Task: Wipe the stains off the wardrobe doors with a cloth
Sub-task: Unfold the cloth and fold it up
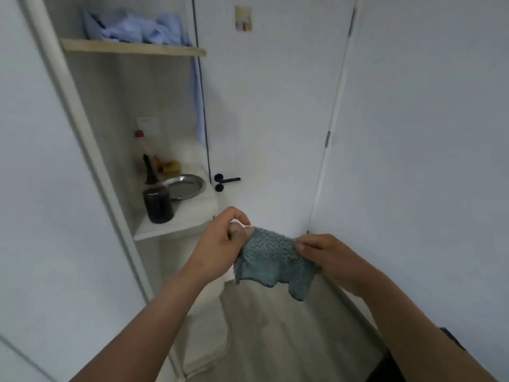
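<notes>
A small grey-blue textured cloth (272, 260) hangs stretched between both hands in front of me. My left hand (223, 241) pinches its left upper corner with curled fingers. Its right upper corner is pinched by my right hand (319, 250). A white wardrobe door (427, 133) fills the right side, hinged at a narrow seam. Another white panel (35, 188) stands at the left. I cannot make out stains on either surface.
An open shelf niche holds a dark jar (158, 205), a steel dish (184, 186), bottles and blue folded fabric (132, 26) on an upper wooden shelf. A white door with a black lever handle (225, 180) stands ahead. Light wood floor lies below.
</notes>
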{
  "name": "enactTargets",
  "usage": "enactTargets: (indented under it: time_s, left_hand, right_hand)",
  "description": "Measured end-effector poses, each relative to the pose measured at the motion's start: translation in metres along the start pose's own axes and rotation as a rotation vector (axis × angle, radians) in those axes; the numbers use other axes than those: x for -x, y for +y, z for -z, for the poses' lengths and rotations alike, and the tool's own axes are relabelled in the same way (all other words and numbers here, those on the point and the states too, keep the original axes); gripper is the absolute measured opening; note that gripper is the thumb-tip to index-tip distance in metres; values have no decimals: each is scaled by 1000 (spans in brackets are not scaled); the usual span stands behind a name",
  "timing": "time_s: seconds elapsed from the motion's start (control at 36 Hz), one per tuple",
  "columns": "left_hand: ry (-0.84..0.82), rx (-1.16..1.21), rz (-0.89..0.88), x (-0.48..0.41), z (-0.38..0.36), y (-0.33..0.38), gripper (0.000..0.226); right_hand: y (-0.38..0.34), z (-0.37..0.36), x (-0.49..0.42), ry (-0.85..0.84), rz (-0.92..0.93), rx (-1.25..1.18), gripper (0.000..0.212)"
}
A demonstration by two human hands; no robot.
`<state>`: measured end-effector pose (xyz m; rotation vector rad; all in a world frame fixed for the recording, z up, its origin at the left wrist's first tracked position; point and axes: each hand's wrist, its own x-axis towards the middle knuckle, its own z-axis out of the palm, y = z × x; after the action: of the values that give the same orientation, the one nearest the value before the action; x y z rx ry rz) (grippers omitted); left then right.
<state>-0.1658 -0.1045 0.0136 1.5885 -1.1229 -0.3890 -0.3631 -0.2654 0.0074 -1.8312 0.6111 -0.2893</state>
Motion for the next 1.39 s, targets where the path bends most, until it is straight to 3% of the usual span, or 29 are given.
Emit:
enactTargets:
  time_s: [0.06,0.14,0.28,0.36,0.42,0.5,0.58,0.67,0.72,0.83,0.94,1.06,1.11,1.25,1.39]
  left_hand:
    - [16,-132,-54,2,24,0,11]
    - [-3,-261,-104,3,61,-1,11]
    - [-108,-252,-118,8,119,0,17]
    - [-136,-248,-128,8,142,0,19]
    - [-211,-157,-83,8,155,-6,18]
    - [-414,126,-23,6,163,-23,15]
    - [-375,322,34,-2,152,-48,8]
    - [-395,370,128,-4,129,-70,41]
    - [-423,361,186,-5,113,-78,46]
    - [-292,246,206,-16,95,-98,8]
    - [-173,332,317,-33,91,-117,27]
    - [-286,424,321,-41,68,-127,47]
    - [-261,424,270,-48,49,-127,40]
    - [136,422,295,-76,35,-125,13]
    - [440,577,290,-94,69,-119,31]
  right_hand:
    - [-12,-13,-9,-13,58,-40,17]
    - [-27,-24,-23,-20,86,-49,36]
    - [-64,-44,-44,-219,78,43,7]
    - [-82,-55,-53,-218,116,-130,17]
    - [-93,-63,-58,-212,107,-294,31]
    - [-107,-76,-68,-194,106,-305,34]
    - [-114,-90,-82,-195,96,-331,30]
    - [-118,-97,-94,-185,79,-363,28]
    - [-120,-97,-102,-182,60,-326,24]
    - [-120,-90,-118,-112,73,-186,24]
    - [-121,-73,-143,13,52,-245,26]
    - [-123,-59,-168,-7,-8,-376,30]
    - [-124,-54,-180,-45,6,-350,26]
    - [-126,-18,-217,45,125,-181,28]
    - [-105,7,-254,167,110,-106,35]
